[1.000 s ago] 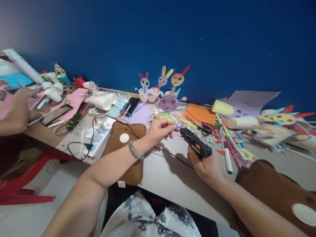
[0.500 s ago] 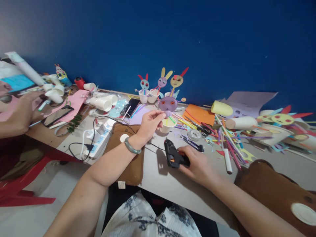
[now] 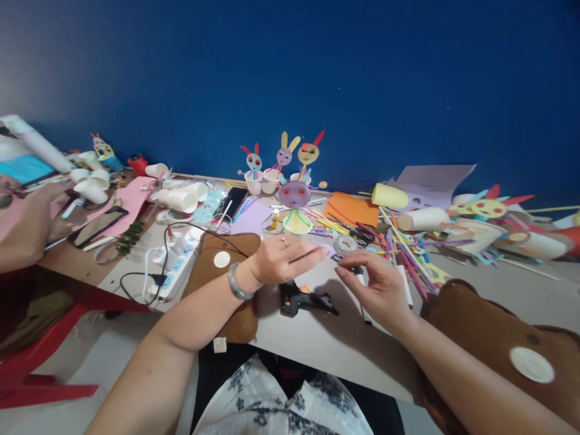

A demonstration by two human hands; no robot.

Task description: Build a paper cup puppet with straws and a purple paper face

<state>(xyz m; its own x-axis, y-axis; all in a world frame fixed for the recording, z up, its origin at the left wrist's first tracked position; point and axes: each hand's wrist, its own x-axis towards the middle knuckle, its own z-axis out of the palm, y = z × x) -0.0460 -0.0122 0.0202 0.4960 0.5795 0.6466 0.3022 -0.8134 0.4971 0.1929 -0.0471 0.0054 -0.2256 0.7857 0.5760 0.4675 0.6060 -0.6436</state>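
My left hand (image 3: 290, 260), wearing a ring and a bangle, hovers over the table with its fingers drawn together. Anything in its grasp is hidden, though a bit of light purple shows by its fingertips. Facing it, my right hand (image 3: 378, 284) holds nothing visible, thumb and forefinger slightly apart. Below and between them a black glue gun (image 3: 292, 299) lies on the table. Just beyond the left hand stands a paper cup (image 3: 298, 226) with green and yellow strips and a purple face (image 3: 294, 194) above. A tape roll (image 3: 345, 244) lies near my right fingertips.
Several paper-cup figures (image 3: 254, 162) stand by the blue wall. A power strip (image 3: 183, 266) and a brown pouch (image 3: 222, 284) are at left; sticks, scissors (image 3: 362, 234) and paper tubes (image 3: 421, 219) crowd the right. Another person's hand (image 3: 38, 211) rests over the table's far left.
My right hand has let go of the glue gun, now lying on the table, and moved up. My left hand has come down and right, away from the purple face.
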